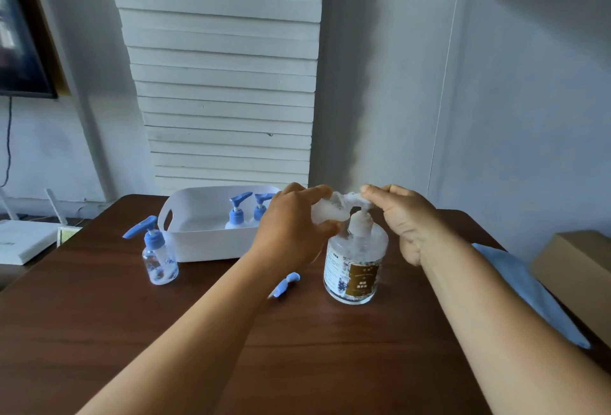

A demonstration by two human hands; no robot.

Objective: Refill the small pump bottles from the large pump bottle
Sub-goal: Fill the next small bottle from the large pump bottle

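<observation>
The large clear pump bottle point(355, 265) with a brown label stands on the dark wooden table point(297, 348). My right hand point(406, 216) rests its fingers on the bottle's white pump head. My left hand point(291, 226) holds a small clear bottle point(330, 211) without its cap, tilted, its mouth at the pump's spout. A loose blue pump cap point(286, 284) lies on the table just left of the large bottle. Another small bottle point(158, 256) with a blue pump stands at the left. Two more blue-pumped small bottles point(246, 213) stand in the white basket point(198, 242).
A light blue cloth point(525, 289) lies along the table's right edge, with a cardboard box point(578, 265) beyond it. A white router point(23, 239) sits off the table at the left. The wall is close behind the basket.
</observation>
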